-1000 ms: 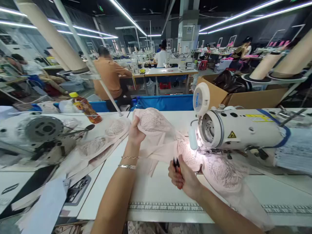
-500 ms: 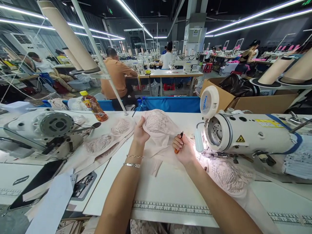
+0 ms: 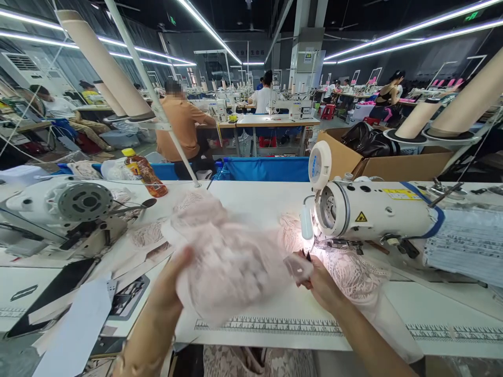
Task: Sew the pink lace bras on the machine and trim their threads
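Okay, so a pale pink lace piece, pretty blurred, is being handled over the white tabletop, with one side clamped by the left hand and a sheer edge seemingly pinched by the right hand. Dark-tipped snips are gripped in that right hand too, though whether the blades are parted can't be told. More lace is spread by the lit sewing machine, so for any next move, the tips would probably need to be angled away from the fabric.
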{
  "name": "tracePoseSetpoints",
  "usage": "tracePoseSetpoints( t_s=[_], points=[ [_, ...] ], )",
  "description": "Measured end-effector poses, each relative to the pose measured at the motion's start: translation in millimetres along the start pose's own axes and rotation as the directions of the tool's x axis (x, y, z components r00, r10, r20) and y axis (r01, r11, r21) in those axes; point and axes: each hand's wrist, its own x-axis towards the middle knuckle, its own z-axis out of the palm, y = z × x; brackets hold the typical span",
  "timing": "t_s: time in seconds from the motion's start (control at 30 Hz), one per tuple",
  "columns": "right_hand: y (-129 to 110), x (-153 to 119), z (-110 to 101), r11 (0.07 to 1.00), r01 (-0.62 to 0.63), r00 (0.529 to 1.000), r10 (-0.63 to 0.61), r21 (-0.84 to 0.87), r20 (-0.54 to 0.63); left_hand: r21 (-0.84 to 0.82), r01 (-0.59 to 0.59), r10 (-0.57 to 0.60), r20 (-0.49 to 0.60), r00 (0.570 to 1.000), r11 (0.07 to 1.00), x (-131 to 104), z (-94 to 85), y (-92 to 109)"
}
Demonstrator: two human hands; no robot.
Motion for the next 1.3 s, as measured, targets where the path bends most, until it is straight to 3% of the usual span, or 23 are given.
tracePoseSetpoints(
  t_s=[0.07,0.1,0.17,0.2,0.23,0.27,0.3,0.37,0.4,0.43,0.47,0.5,0.53,0.57,0.63,0.7,0.77,0.83,0.9,1.0,1.1,1.17,1.3],
  points=[
    [-7.2,-13.8,-1.9,0.974,0.007,0.999,0.002,-0.226,0.04,0.141,0.257,-0.256,-0.028,0.966,0.956,-31.9,-2.3,-49.3],
    [-9.6,-21.0,-0.9,0.948,0.007,0.995,0.026,-0.318,0.099,0.192,0.298,-0.299,-0.022,0.954,0.935,-44.9,-1.6,-72.7],
    [-11.7,-37.4,2.5,0.883,0.018,0.974,0.089,-0.469,0.206,0.401,0.265,-0.29,0.003,0.957,0.877,-65.6,1.2,-107.0],
    [-11.6,-46.7,3.7,0.844,0.025,0.967,0.117,-0.535,0.228,0.532,0.201,-0.282,0.075,0.956,0.823,-73.9,2.4,-115.7],
    [-11.2,-56.5,3.9,0.799,0.029,0.967,0.129,-0.6,0.218,0.66,0.112,-0.302,0.182,0.936,0.743,-81.1,3.2,-118.1],
    [-10.5,-66.6,3.0,0.75,0.029,0.975,0.124,-0.66,0.184,0.758,-0.003,-0.354,0.307,0.883,0.652,-87.3,3.8,-115.2],
    [-9.4,-76.5,1.0,0.701,0.028,0.985,0.103,-0.712,0.14,0.806,-0.13,-0.424,0.432,0.796,0.577,-92.6,4.5,-108.1],
    [-6.3,-94.4,-4.5,0.628,0.036,0.996,0.038,-0.778,0.077,0.774,-0.326,-0.529,0.617,0.582,0.543,-98.9,8.0,-89.1],
    [-4.3,-102.0,-7.1,0.612,0.05,0.998,0.006,-0.789,0.068,0.736,-0.372,-0.519,0.668,0.533,0.566,-99.3,11.6,-80.9],
    [-2.2,-108.6,-9.1,0.608,0.072,0.997,-0.021,-0.79,0.075,0.706,-0.407,-0.458,0.695,0.554,0.579,-97.7,16.4,-75.4],
    [-0.3,-114.4,-10.2,0.61,0.106,0.994,-0.052,-0.785,0.094,0.693,-0.455,-0.363,0.698,0.618,0.559,-93.9,22.1,-73.3],
    [1.2,-119.5,-10.5,0.614,0.142,0.99,-0.08,-0.777,0.118,0.703,-0.516,-0.251,0.681,0.688,0.49,-88.4,28.5,-74.3],
    [2.1,-124.2,-10.2,0.619,0.176,0.984,-0.103,-0.766,0.144,0.709,-0.592,-0.151,0.681,0.717,0.384,-81.5,34.9,-77.5],
    [2.1,-128.8,-9.5,0.625,0.202,0.979,-0.113,-0.754,0.168,0.691,-0.669,-0.1,0.713,0.694,0.274,-73.9,40.9,-81.7],
    [-0.1,-138.1,-9.0,0.644,0.217,0.973,-0.086,-0.734,0.212,0.575,-0.8,-0.132,0.818,0.56,0.17,-59.2,50.2,-87.5],
    [-3.2,-148.1,-11.8,0.679,0.194,0.968,-0.017,-0.708,0.249,0.467,-0.852,-0.186,0.882,0.433,0.234,-48.9,54.6,-85.3],
    [-4.8,-157.6,-18.4,0.742,0.137,0.962,0.058,-0.657,0.267,0.425,-0.817,-0.203,0.905,0.375,0.39,-44.1,53.6,-76.5],
    [-3.0,-164.5,-27.4,0.822,0.053,0.955,0.125,-0.567,0.27,0.453,-0.663,-0.246,0.889,0.387,0.596,-43.9,48.0,-69.0],
    [1.9,-167.2,-36.1,0.888,-0.037,0.939,0.188,-0.458,0.289,0.527,-0.379,-0.335,0.819,0.466,0.761,-47.2,39.7,-69.6],
    [11.9,-163.0,-43.7,0.945,-0.112,0.918,0.217,-0.307,0.332,0.535,0.042,-0.435,0.636,0.637,0.844,-56.4,28.7,-87.2],
    [20.0,-154.7,-44.4,0.98,-0.104,0.926,0.158,-0.171,0.344,0.385,0.28,-0.442,0.442,0.781,0.88,-66.0,23.7,-110.8],
    [23.9,-150.6,-42.9,0.99,-0.107,0.942,0.13,-0.09,0.308,0.281,0.378,-0.465,0.389,0.795,0.882,-70.2,22.3,-121.6],
    [31.3,-148.7,-40.7,0.986,-0.153,0.966,0.136,0.065,0.22,0.168,0.474,-0.498,0.417,0.761,0.864,-72.7,19.1,-128.0]
  ],
)
